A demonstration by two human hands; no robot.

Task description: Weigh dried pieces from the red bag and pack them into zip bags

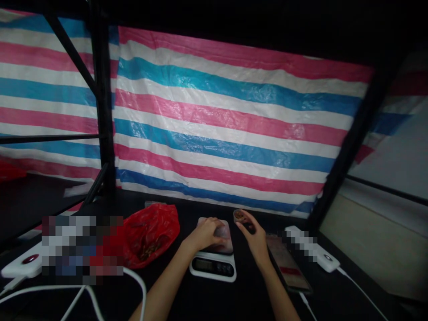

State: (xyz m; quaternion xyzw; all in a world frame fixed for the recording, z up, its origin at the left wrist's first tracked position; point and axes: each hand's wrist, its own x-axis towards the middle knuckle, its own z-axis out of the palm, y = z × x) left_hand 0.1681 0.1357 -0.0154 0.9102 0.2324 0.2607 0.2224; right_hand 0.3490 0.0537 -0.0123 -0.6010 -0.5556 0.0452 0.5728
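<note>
A white kitchen scale [230, 275] with a dark display panel lies on the black table in front of me. My left hand [210, 235] is over its shiny weighing plate [225, 229], fingers spread; whether they touch the plate I cannot tell. To the right of the scale, my right hand [252, 232] pinches a small clear cup [238, 216] with brownish bits inside, held between thumb and fingers. Left of the scale sits a red plastic bag [165, 223], its mouth open, with small brown pieces [150, 250] in it.
A phone [289, 263] with its cable lies right of my right forearm. White power strips [329, 261] are at both sides, with white cables [140, 285] crossing the left front. Behind hangs a striped plastic sheet [227, 116] between black frame posts [103, 98].
</note>
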